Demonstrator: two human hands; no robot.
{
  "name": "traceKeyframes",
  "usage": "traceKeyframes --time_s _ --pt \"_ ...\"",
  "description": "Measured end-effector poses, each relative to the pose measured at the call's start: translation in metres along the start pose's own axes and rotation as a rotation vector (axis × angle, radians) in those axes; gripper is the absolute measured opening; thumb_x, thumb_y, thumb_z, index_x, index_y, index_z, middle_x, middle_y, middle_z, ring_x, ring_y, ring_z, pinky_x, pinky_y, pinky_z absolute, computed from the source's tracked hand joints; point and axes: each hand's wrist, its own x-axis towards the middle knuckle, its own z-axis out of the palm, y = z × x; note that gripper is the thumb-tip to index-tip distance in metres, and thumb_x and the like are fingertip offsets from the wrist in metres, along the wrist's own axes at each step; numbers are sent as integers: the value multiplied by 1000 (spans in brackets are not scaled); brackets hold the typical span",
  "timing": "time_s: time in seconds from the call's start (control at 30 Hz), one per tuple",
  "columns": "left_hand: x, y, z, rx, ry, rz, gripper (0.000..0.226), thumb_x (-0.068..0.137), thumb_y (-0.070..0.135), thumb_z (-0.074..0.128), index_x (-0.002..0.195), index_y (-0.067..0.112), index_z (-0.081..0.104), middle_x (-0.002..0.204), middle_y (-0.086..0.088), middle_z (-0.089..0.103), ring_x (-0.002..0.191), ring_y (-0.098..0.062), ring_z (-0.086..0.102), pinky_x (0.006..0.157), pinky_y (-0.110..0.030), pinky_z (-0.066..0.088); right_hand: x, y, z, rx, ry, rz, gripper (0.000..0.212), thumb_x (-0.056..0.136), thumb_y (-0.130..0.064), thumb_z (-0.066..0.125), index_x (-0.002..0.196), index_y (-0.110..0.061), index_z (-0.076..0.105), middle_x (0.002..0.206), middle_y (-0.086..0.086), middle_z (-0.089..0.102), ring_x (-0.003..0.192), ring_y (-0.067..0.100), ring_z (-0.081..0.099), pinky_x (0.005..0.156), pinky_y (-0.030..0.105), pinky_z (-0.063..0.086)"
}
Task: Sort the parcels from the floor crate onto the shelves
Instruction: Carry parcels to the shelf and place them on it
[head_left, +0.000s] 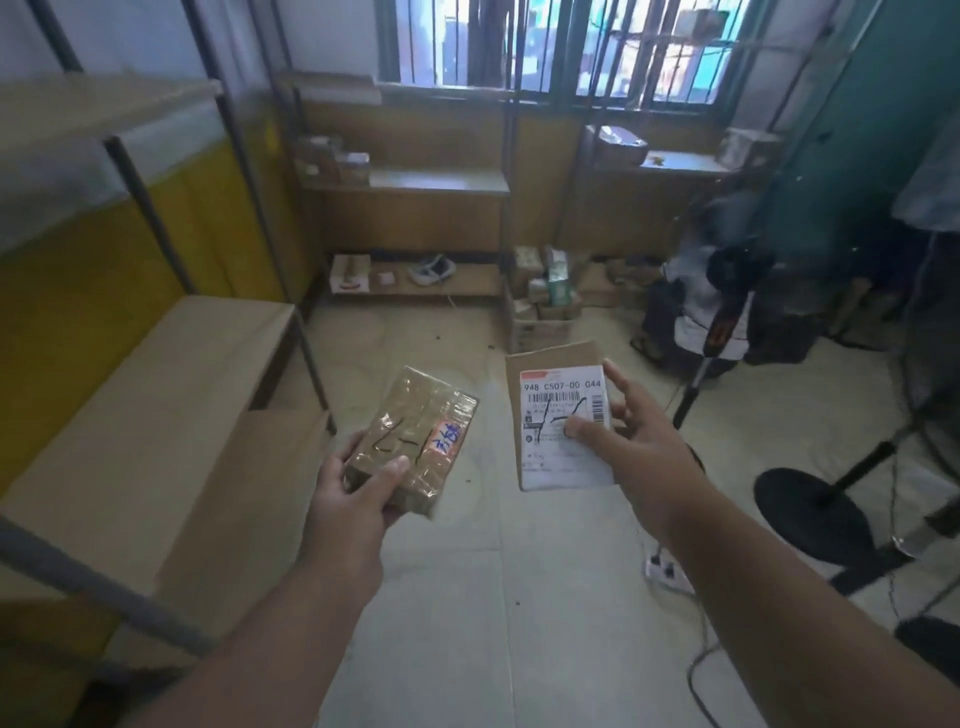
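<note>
Head view is showing you holding a parcel in each hand above the tiled floor (519, 597). Your left hand (358, 488) is gripping a taped brown parcel (415, 436), thumb curled over its near top edge. Your right hand (644, 441) is pinching a flat cardboard parcel (558, 415) by its right edge, thumb pressing on its white shipping label (563, 431). The floor crate (543, 306) of parcels is sitting well ahead, beside the far shelves (415, 182).

The white label (563, 415) on the flat parcel (558, 358) in the right hand (639, 441) reads "948 C507-00 044" above a barcode, with black pen strokes scrawled across it. The taped parcel (415, 431) in the left hand (353, 493) bears pen strokes and blue handwritten characters on an orange patch; I can't read them.
</note>
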Motion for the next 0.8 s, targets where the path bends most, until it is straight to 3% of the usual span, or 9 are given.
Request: traceKeyframes --time_s 0.27,0.47,0.6,0.8 --pt "132 40 -3 -65 213 93 45 88 2 68 128 21 58 122 -13 69 103 -30 72 67 -35 61 182 -3 73 66 -259 -45 76 80 -11 79 145 -30 45 118 12 69 104 32 70 83 48 58" --pt "228 86 3 -45 284 199 43 91 3 65 130 19 55 122 -11 68 106 -31 70 73 -39 61 290 -21 131 73 -371 -62 77 78 -13 79 145 -32 45 118 12 69 103 32 70 80 47 58" --pt "266 111 3 -24 338 244 48 88 3 69 130 23 58 124 -10 67 104 -32 71 89 -54 57 351 -43 160 76 -473 -54 78 76 -17 78 145 -31 45 122 16 67 107 35 68 89 56 55" --pt "302 119 -5 -110 635 385 50 86 0 70 129 23 58 116 -3 69 97 -26 73 87 -53 58 432 -43 237 98 -799 -19 72 84 -9 74 146 -25 43 124 17 66 110 37 67 93 59 52"
